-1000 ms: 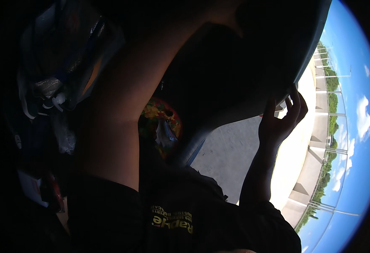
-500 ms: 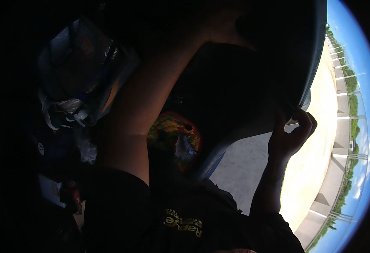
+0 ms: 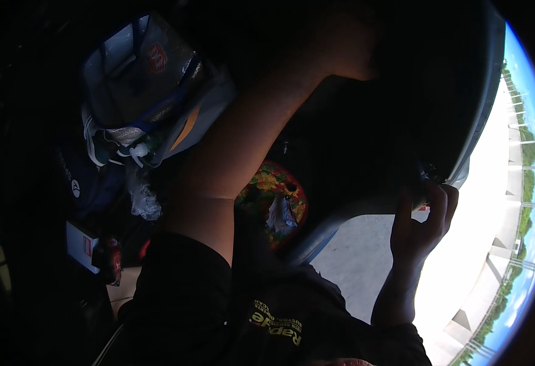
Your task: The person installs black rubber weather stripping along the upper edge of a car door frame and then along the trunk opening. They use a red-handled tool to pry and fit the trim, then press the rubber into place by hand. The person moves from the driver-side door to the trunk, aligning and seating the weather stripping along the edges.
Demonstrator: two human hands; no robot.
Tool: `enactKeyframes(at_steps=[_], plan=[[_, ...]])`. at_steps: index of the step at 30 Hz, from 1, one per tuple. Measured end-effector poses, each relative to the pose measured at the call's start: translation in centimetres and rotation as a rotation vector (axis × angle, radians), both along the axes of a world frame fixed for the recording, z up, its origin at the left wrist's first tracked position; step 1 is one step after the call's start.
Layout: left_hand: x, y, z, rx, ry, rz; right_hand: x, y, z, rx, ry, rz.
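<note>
My left arm stretches up and across a dark panel (image 3: 365,140). My left hand (image 3: 350,55) is in deep shadow near the panel's upper part, and its fingers cannot be made out. At the panel's right, sunlit edge is my right hand (image 3: 423,222), with its fingers curled and pinched together at the rim. A small dark, partly shiny piece (image 3: 429,172) shows at those fingertips, too dim to name. Below my left forearm lies a round red, green and yellow patterned thing (image 3: 270,195) with a crumpled silvery piece (image 3: 281,213) on it.
To the left stand a clear-sided bag (image 3: 133,79) with blue trim, a crumpled clear plastic bag (image 3: 143,198), a white box (image 3: 82,247) and a dark red item (image 3: 112,262). Grey ground (image 3: 359,262) shows below the panel; a pale wall (image 3: 502,244) stands beyond.
The dark interior looks brighter, and the bag, panel and patterned thing sit farther right in view. My right hand stays at the panel's edge with its fingers still curled.
</note>
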State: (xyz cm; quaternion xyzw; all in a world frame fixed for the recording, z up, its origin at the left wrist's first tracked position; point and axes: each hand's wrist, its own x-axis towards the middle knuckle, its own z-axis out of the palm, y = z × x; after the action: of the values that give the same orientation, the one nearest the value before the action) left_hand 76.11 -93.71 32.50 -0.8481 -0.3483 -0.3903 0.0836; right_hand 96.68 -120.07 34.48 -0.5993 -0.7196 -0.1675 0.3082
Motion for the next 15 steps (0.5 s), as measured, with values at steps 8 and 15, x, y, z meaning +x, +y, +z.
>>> enactKeyframes(at_steps=[8, 15], plan=[[-1.3, -0.5, 0.7, -0.136, 0.113, -0.072, 0.2, 0.6, 0.0, -0.007, -0.017, 0.069], [-0.3, 0.7, -2.1, 0.069, 0.012, 0.018, 2.2, 2.3, 0.5, 0.08, -0.046, 0.209]])
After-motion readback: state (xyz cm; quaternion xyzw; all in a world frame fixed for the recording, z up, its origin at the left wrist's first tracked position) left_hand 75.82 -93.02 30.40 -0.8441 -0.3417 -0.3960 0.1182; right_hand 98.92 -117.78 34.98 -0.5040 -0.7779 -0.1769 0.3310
